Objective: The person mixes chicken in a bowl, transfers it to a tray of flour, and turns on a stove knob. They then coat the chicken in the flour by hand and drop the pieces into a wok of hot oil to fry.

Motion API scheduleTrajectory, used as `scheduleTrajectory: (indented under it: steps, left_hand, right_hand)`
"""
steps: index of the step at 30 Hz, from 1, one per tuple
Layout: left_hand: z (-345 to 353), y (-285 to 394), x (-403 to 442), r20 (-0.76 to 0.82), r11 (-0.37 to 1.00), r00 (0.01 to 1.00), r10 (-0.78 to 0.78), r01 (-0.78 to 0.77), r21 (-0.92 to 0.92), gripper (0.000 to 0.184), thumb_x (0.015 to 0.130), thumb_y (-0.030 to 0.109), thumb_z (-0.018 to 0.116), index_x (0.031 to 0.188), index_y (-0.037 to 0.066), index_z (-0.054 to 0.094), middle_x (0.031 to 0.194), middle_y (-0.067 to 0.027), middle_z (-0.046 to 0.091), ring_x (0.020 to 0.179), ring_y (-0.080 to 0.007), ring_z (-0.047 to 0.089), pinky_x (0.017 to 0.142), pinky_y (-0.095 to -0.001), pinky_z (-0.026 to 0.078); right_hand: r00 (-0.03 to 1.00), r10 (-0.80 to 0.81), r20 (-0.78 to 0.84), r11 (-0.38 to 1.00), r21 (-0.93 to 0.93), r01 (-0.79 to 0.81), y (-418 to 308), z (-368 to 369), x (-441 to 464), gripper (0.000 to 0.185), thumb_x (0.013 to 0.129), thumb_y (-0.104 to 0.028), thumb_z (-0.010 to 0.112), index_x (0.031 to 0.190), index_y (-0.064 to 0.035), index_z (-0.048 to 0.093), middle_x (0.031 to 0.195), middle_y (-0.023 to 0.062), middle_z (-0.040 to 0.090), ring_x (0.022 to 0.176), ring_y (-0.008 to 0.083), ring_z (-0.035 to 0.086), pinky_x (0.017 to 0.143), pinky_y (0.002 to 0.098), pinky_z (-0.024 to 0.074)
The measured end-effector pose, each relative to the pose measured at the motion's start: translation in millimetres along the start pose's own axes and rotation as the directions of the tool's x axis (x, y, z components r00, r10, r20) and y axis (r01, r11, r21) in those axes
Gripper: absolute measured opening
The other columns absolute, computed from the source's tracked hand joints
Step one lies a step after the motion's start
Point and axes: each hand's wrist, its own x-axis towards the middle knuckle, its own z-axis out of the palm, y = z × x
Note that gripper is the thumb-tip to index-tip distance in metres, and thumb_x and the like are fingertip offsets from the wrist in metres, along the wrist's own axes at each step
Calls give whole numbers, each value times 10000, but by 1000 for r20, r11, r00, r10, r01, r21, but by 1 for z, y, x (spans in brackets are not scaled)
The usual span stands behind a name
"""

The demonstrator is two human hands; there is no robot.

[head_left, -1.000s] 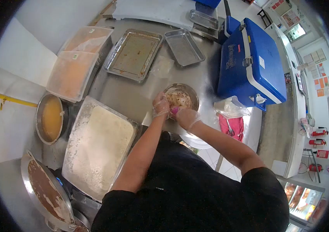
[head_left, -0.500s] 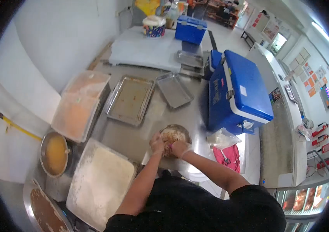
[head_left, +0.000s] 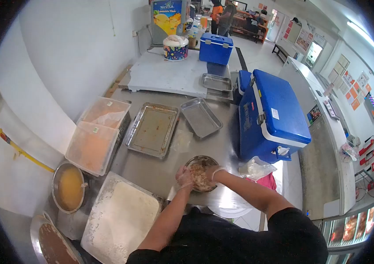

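Sitting on counter (head_left: 141, 170), just below frame centre: metal bowl (head_left: 203, 157). Left hand (head_left: 184, 177) at its left rim, right hand (head_left: 214, 173) at its right side, fingers hidden; can't tell either grip. Pale mix (head_left: 199, 177) partly covered. Red cloth (head_left: 269, 181) half-hidden by plastic bag (head_left: 256, 168), right. Pan (head_left: 37, 237) cut off lower left.

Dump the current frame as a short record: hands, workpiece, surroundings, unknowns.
left hand: at metal bowl's left side, in clear glove
right hand: at bowl's right side, fingers down inside
bowl contents: lumpy pale-brown mixture
view left: large tray with whitish contents; yellow liquid in another bowl
beyond bowl: two shallow metal trays
view right: blue cooler, plastic bag
unknown: exact grip, fingers partly hidden
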Motion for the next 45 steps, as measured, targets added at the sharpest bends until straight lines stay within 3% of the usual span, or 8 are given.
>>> scheduleTrajectory:
  steps: [6,9,14,20,22,26,34,45]
  left_hand:
    - [-16,65,-32,25,957,998,51,-56,286,283,896,213,531,1096,31,614,1079,-154,626,943,-306,594,857,-385,446]
    - [-17,61,-29,21,979,998,55,-58,197,240,887,192,534,1035,30,631,1047,-161,634,925,-305,594,835,-384,447]
    - [-16,35,-17,57,916,984,171,-180,359,232,883,190,520,962,3,632,954,-182,641,898,-300,600,796,-385,449]
    - [-24,93,-43,101,973,995,14,-37,228,280,902,231,501,1018,14,635,982,-169,637,920,-292,587,817,-401,440]
    - [-16,87,-46,-7,998,998,56,-56,41,200,860,75,509,1014,51,634,797,-89,603,787,-146,548,741,-313,445]
    - [-15,46,-22,51,947,988,143,-151,284,181,846,178,543,748,32,502,650,-95,508,679,-193,508,617,-371,396]
    - [-1,1,-1,-17,971,974,225,-223,82,131,823,144,555,808,16,577,706,-142,574,646,-255,541,610,-390,421]
    - [-13,51,-8,70,999,998,0,-4,52,189,876,148,530,980,37,642,792,-162,639,669,-256,585,656,-370,477]
  right_hand:
    - [962,-180,206,715,698,-16,28,72,41,281,806,-196,547,991,-7,643,899,123,691,678,214,637,630,348,504]
    - [854,-474,-213,772,366,520,34,34,-6,262,814,-166,548,1023,-40,643,891,60,691,625,189,622,569,348,492]
    - [993,-92,70,855,517,43,57,-23,-40,245,818,-146,573,1041,-85,652,916,90,692,663,229,625,613,365,501]
    - [998,60,33,988,-147,-55,-1,31,33,334,817,-220,607,1104,-51,632,1068,164,647,910,321,625,790,424,489]
    - [932,198,-304,977,-9,-211,-57,1,7,540,817,-247,606,1300,-73,441,1255,179,522,1051,305,576,902,399,452]
    - [988,53,148,997,39,-59,-24,-28,3,398,788,-338,649,1060,-48,654,1063,171,647,1001,297,625,828,397,498]
    - [934,329,-138,944,3,-331,-21,-26,-21,277,826,-292,592,917,-50,692,965,155,670,914,303,649,772,391,522]
    - [984,-95,-149,993,53,104,-47,-49,-45,228,864,-169,480,925,-98,689,866,163,669,879,319,652,782,420,517]
